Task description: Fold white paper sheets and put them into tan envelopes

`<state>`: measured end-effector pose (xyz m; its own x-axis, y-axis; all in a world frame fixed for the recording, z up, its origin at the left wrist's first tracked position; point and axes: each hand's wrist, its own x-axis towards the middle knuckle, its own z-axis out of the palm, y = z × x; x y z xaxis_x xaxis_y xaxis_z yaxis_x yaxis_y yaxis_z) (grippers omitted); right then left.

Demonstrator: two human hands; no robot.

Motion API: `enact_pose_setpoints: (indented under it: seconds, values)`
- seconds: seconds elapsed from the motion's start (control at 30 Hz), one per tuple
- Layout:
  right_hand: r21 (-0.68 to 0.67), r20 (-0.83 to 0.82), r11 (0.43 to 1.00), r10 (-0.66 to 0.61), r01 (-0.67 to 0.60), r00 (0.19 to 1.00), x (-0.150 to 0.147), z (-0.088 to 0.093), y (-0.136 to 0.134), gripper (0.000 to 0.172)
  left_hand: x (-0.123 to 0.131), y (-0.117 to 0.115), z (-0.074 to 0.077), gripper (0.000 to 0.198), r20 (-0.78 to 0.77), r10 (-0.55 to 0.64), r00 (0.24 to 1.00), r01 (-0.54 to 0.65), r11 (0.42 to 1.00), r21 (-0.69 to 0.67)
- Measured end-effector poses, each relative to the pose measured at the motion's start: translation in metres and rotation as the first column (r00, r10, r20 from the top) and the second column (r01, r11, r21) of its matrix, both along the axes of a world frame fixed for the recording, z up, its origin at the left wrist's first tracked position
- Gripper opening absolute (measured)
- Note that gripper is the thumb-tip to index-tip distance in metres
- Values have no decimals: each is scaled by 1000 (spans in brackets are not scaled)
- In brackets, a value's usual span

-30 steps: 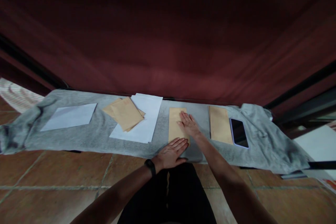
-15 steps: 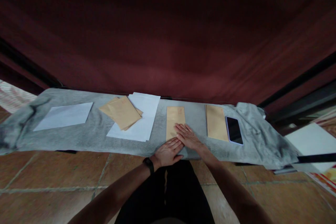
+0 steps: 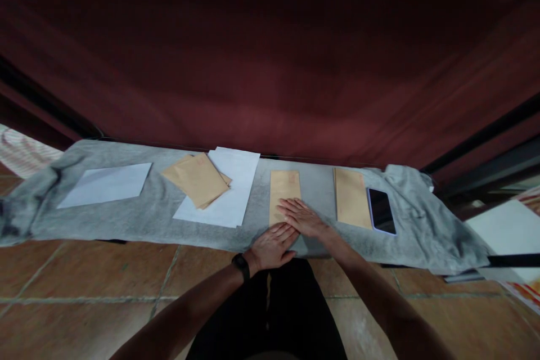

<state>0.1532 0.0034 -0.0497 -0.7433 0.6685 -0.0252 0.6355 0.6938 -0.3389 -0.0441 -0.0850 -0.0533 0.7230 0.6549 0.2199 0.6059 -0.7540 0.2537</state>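
Observation:
A brown paper envelope lies upright in front of me on a grey cloth. My right hand rests flat on its lower part, fingers stretched out and pointing left. Just below, my left hand lies flat over the envelope's near end, its fingertips meeting the right hand's fingers. That near end is hidden under the hands. A dark band circles my left wrist. Left of the hands, several brown envelopes overlap on white paper sheets. To the right lies a neat stack of brown envelopes.
A phone with a pale purple edge sits right of the stacked envelopes. Another white sheet lies at the far left. A dark red curtain-like surface rises behind the cloth. Tiled floor shows in front.
My right hand has slid slightly left across the envelope. My left hand stays at its near end. The whole view has shifted a little.

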Motion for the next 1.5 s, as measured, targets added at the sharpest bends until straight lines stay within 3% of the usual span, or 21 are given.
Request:
enact_pose_setpoints:
  seconds: [0.3, 0.6, 0.77, 1.03, 1.3, 1.5]
  values:
    - [161, 67, 965, -221, 208, 973, -25, -7, 44, 53, -2, 3, 4, 63, 2, -37, 999, 37, 998, -44]
    - [211, 7, 849, -497, 484, 868, -38, -14, 66, 60, -3, 3, 3, 61, 8, -46, 999, 46, 997, -59]
    - [234, -15, 793, -576, 563, 818, -42, -17, 66, 62, -3, 2, 2, 59, 18, -43, 999, 43, 998, -43]
    - [235, -22, 845, -489, 480, 872, -30, -23, 42, 62, -4, 1, -1, 55, 70, -31, 997, 32, 999, -15]
    - [232, -20, 879, -424, 417, 905, -18, -17, -7, 58, -5, 2, 4, 48, 115, -11, 993, 15, 999, -31]
    - [208, -47, 921, -328, 330, 944, 0, -12, -46, 54, -2, 2, 4, 36, 219, 76, 973, -63, 996, -64]
